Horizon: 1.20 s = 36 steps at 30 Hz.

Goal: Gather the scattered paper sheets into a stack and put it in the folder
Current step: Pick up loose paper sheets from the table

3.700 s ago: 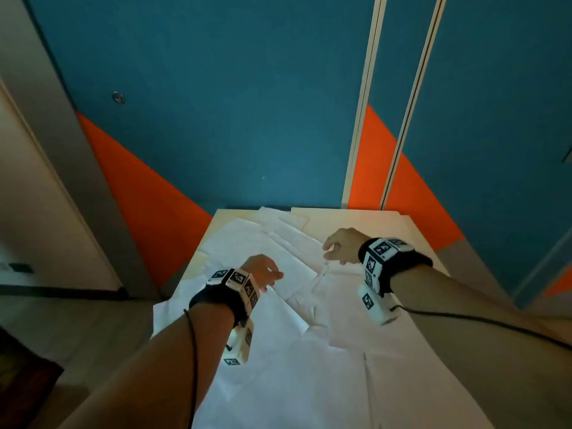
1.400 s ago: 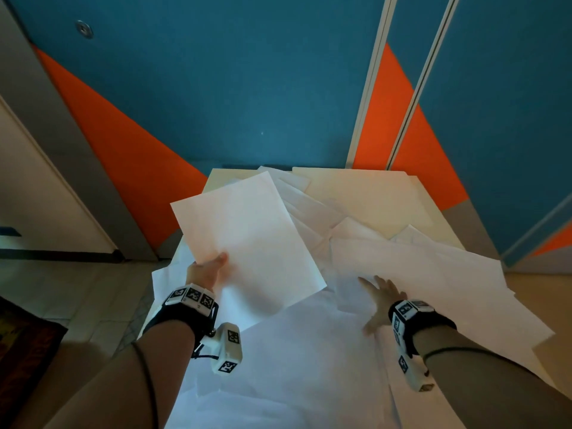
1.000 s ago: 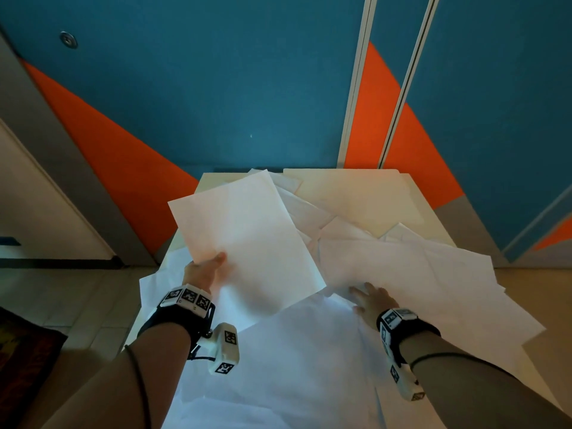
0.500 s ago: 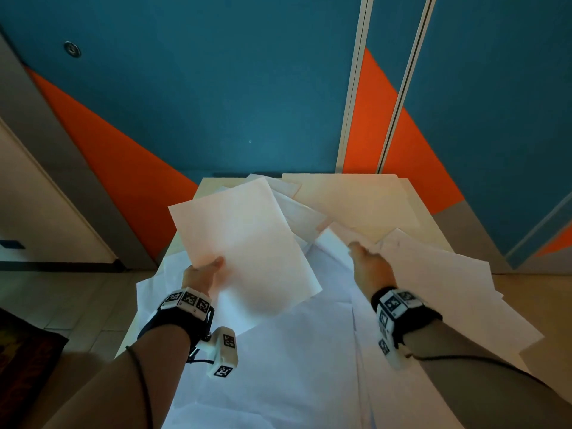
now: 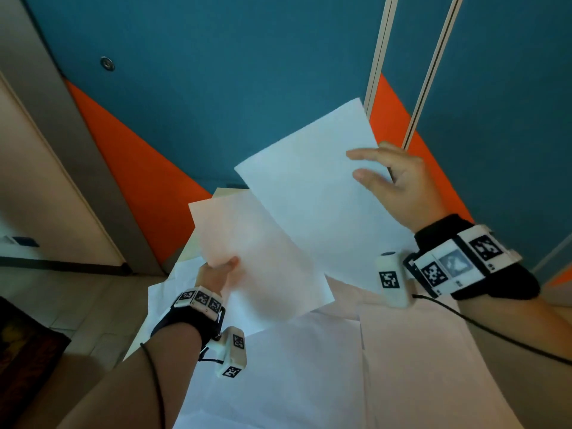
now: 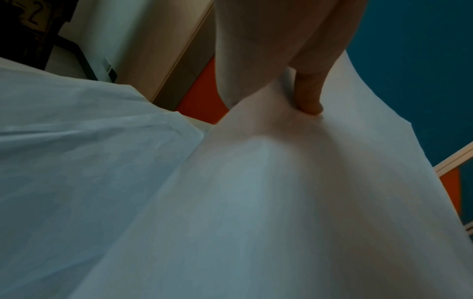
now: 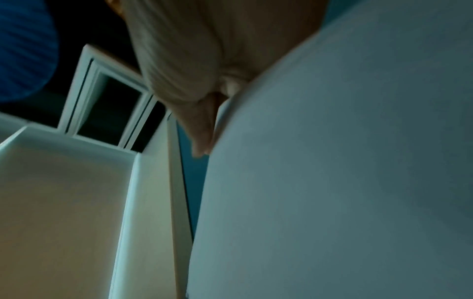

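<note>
My left hand [image 5: 218, 270] pinches the near left edge of a white sheet [image 5: 260, 261] held above the table, thumb on top; the left wrist view shows a finger [image 6: 309, 97] pressing into that sheet [image 6: 256, 202]. My right hand [image 5: 393, 181] holds a second white sheet [image 5: 322, 193] raised higher, at its right edge, fingers spread across its face. That second sheet overlaps the first one's far corner. In the right wrist view the paper [image 7: 345, 182] fills the right half beside my fingers [image 7: 202, 129]. Several more sheets [image 5: 294, 382] lie scattered on the table. I see no folder.
The table [image 5: 223, 193] stands against a blue and orange wall [image 5: 247, 72] with white vertical strips. Tiled floor [image 5: 77, 305] lies to the left, beside a beige door. A cable runs from my right wrist band.
My right hand has lifted a sheet off the table and carried it up towards the sheet in my left hand. My left hand has kept its sheet held up.
</note>
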Motion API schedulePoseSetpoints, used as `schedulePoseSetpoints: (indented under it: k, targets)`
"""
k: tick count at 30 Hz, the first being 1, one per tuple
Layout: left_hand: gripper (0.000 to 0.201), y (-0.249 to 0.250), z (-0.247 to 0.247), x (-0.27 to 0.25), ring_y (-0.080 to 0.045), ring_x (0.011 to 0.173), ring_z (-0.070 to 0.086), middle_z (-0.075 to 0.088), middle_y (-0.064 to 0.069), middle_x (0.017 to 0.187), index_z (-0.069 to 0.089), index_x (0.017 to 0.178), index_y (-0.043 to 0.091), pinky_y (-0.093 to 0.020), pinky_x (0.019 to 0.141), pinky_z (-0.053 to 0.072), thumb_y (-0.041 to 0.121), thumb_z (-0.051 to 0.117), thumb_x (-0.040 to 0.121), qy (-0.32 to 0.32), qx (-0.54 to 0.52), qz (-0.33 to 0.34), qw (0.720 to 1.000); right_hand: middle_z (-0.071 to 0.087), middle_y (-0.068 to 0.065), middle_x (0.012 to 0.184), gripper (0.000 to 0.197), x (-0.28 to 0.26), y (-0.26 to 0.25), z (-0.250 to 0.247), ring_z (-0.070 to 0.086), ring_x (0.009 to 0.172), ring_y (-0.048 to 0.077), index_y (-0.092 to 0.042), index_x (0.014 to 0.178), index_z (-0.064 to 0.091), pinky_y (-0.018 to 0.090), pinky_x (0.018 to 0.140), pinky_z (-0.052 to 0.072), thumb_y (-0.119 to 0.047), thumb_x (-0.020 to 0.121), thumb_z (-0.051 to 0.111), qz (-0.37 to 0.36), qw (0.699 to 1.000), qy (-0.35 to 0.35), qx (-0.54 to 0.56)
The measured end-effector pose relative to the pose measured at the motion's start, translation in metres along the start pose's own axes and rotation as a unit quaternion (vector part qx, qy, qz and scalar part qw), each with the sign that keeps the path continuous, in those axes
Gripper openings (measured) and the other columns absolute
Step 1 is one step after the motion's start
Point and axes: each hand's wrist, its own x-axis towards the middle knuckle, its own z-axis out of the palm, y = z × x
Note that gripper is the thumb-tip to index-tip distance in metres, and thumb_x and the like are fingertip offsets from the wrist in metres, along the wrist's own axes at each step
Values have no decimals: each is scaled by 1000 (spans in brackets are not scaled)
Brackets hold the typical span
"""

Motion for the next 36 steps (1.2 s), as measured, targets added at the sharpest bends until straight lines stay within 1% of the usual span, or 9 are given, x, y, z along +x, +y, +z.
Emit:
schedulePoseSetpoints:
  k: [2, 5, 11, 15, 17, 20, 25, 31, 36]
  targets:
    - [57, 8, 0, -2, -33, 114, 56, 62, -17, 121, 55, 124, -3, -36, 102, 41, 29, 72, 80, -13, 7, 3, 1000, 62, -8, 116, 54, 5, -3, 1, 54, 104, -11, -19, 128, 50, 10, 96, 39, -1, 80, 68, 60, 996, -14, 62]
    - [54, 20, 0, -7, -34, 109, 58, 61, -19, 117, 52, 124, -6, -35, 88, 45, 24, 69, 82, -52, -10, -5, 999, 66, 8, 109, 91, 3, 13, 18, 64, 101, 18, -24, 146, 20, 32, 89, 50, 5, 77, 70, 194, 971, -25, 138]
    - [40, 39, -9, -21, -34, 110, 60, 65, -19, 117, 58, 121, -3, -43, 91, 49, 12, 66, 85, -148, -32, -3, 989, 69, 6, 97, 13, -21, 46, 55, 64, 90, 25, -15, 91, 66, 45, 95, 48, -5, 85, 64, 347, 918, -18, 190]
    - [42, 50, -16, -38, -33, 122, 54, 62, -13, 121, 56, 125, -1, -31, 89, 51, 26, 55, 93, -186, -51, -7, 981, 64, 10, 115, 24, -27, 47, 72, 61, 101, 23, -6, 115, 60, 34, 93, 45, -8, 91, 56, 377, 896, -30, 233]
    - [49, 59, -19, -53, -23, 130, 45, 50, 0, 129, 46, 134, 5, -2, 69, 47, 38, 35, 100, -186, -42, -7, 982, 63, 8, 114, 29, -27, 48, 78, 60, 102, 22, -4, 120, 57, 33, 93, 45, -8, 92, 56, 368, 902, -27, 225]
    - [51, 67, -19, -68, -22, 138, 33, 35, -6, 148, 29, 145, 7, 9, 55, 34, 33, 15, 103, -161, -93, -9, 982, 63, 6, 111, 28, -25, 48, 87, 59, 101, 19, -5, 119, 59, 30, 89, 44, -9, 91, 57, 347, 915, -9, 206]
    - [57, 63, -24, -56, -25, 120, 55, 58, -11, 132, 48, 135, 14, -40, 105, 42, 52, 32, 95, -169, -66, 19, 983, 64, 2, 108, 26, -22, 45, 104, 59, 99, 17, -8, 115, 62, 26, 86, 42, -15, 90, 60, 330, 925, 14, 185]
    - [36, 58, -24, -52, -27, 103, 63, 68, -10, 109, 59, 120, 6, -35, 88, 51, 16, 64, 86, -163, -28, 46, 985, 65, 0, 106, 24, -18, 42, 118, 61, 97, 16, -13, 113, 60, 28, 89, 47, -16, 89, 61, 312, 924, 20, 220]
    - [44, 51, -34, -38, -34, 107, 61, 63, -22, 116, 55, 122, -7, -42, 95, 48, 10, 67, 83, 12, -14, 61, 998, 51, 0, 87, 38, -26, 53, 123, 56, 79, 17, -19, 126, 40, 31, 71, 49, -20, 92, 55, 316, 927, -27, 202]
